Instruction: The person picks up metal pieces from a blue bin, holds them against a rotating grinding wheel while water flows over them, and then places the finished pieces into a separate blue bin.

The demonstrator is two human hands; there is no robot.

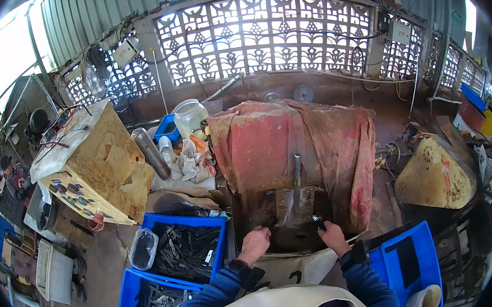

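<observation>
My left hand (255, 245) is closed in front of the hollow of a cloth-draped machine. Any thing in its fingers is too dark to make out. My right hand (333, 237) grips a small dark piece (319, 223) with a bright shiny end. Both hands are over the front of the dark wet hollow (293, 241). Between and beyond them, an upright metal pipe (298, 169) stands before a brownish block, with a pale streak like water below it. A stained red cloth (252, 153) hangs over the machine and down both its sides.
To the left stand two blue crates (224, 247) (124, 298) of dark flat pieces, with a clear plastic tub (143, 250) on one. A blue crate (430, 248) and a pale container (423, 300) are at right. A yellowed control cabinet (101, 161) stands farther left; another person (16, 181) is beyond.
</observation>
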